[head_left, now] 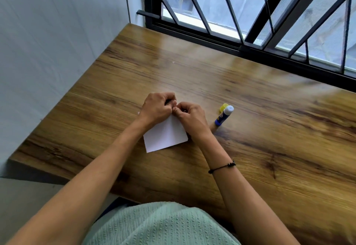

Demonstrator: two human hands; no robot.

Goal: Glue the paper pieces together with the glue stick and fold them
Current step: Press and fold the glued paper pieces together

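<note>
Folding step: your hands pinch the far edge of the paper [165, 136] on the table [250, 129].
Left hand [157, 108] and right hand [189, 115] grip it with curled fingers; glue stick [224, 115] lies uncapped beside. Next, I judge, press the crease flat.

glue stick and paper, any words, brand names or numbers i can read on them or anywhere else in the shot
Glue stick: its label has a blue and yellow print, too small and blurred to read.
Yellow cap lying behind the stick: no text visible.
White paper: the visible part is blank.
Wooden table, wall and window bars: no words, numbers or signs.
So nothing legible can be quoted from this view.
</note>
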